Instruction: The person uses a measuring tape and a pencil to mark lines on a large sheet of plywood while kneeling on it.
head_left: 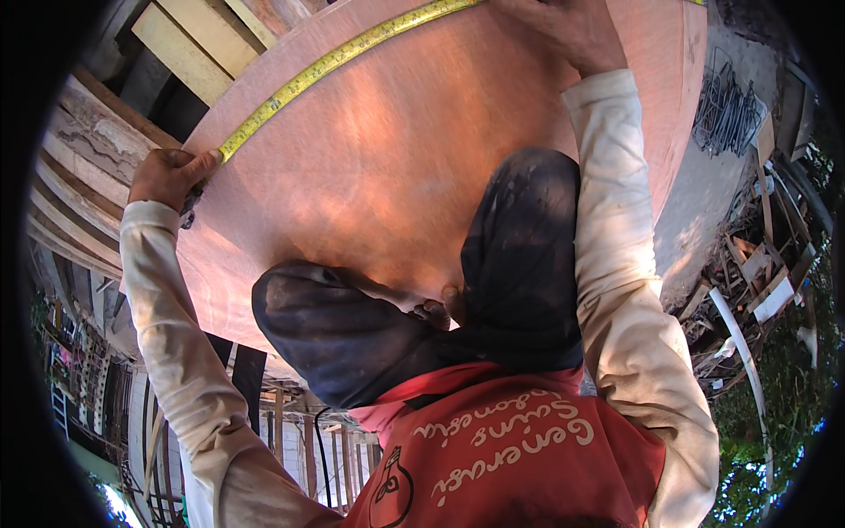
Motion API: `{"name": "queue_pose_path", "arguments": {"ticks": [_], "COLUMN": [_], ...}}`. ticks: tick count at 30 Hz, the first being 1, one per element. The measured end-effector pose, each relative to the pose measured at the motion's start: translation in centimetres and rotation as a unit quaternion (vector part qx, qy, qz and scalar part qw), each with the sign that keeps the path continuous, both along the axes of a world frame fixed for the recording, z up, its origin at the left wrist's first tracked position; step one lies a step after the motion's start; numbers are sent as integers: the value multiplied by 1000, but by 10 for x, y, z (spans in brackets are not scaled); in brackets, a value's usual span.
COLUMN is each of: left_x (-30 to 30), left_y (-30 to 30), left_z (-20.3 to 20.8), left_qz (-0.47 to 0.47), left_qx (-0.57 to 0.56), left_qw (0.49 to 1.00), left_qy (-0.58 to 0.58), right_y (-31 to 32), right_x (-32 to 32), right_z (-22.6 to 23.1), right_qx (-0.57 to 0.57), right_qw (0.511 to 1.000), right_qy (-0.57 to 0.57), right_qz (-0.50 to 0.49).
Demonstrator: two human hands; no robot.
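Note:
A yellow tape measure (304,81) lies stretched in a curve over a reddish-brown plywood sheet (370,150), close to its far edge. My left hand (167,176) is closed on the tape at the sheet's left edge, thumb on top of the blade. Something small and dark (189,204) shows just under that hand; I cannot make it out. At the top of the view my right hand (568,33) rests with bent fingers where the tape runs beneath it. Its fingertips are partly cut off, so anything in them is hidden. I squat on the sheet, knees bent.
Stacked timber boards (97,150) stand left of the sheet, with pale yellowish planks (198,48) beyond. On the grey ground to the right is a tangle of wire (729,113). Wood scraps (757,264) lie heaped below it, beside green plants (792,414).

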State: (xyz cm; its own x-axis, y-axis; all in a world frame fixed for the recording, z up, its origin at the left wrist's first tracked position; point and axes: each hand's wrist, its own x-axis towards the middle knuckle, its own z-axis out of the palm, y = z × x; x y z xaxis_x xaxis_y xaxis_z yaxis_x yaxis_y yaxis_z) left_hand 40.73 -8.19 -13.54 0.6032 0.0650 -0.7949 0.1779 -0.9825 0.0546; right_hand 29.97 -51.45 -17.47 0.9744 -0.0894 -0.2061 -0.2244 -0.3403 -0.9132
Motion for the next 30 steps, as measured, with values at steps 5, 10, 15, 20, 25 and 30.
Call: {"name": "queue_pose_path", "arguments": {"ticks": [5, 10, 15, 20, 25, 30], "left_x": [-2, 1, -2, 1, 4, 4], "left_y": [3, 0, -1, -4, -1, -6], "left_z": [-1, 2, 2, 4, 6, 8], "left_qz": [-9, -2, -31, -9, -38, -43], "left_qx": [-18, -2, -11, -1, 32, 39], "left_qw": [1000, 1000, 999, 1000, 998, 998], "left_qy": [-10, 13, -21, 15, 27, 24], "right_y": [2, 3, -1, 2, 2, 3], "right_x": [-1, 0, 1, 1, -1, -1], "right_z": [3, 3, 1, -2, -1, 1], "right_qx": [50, 25, -5, 16, 1, 30], "right_qw": [998, 1000, 999, 1000, 1000, 999], "right_qy": [23, 4, -16, -14, -10, 11], "right_qz": [-12, -6, 37, 3, 2, -11]}}
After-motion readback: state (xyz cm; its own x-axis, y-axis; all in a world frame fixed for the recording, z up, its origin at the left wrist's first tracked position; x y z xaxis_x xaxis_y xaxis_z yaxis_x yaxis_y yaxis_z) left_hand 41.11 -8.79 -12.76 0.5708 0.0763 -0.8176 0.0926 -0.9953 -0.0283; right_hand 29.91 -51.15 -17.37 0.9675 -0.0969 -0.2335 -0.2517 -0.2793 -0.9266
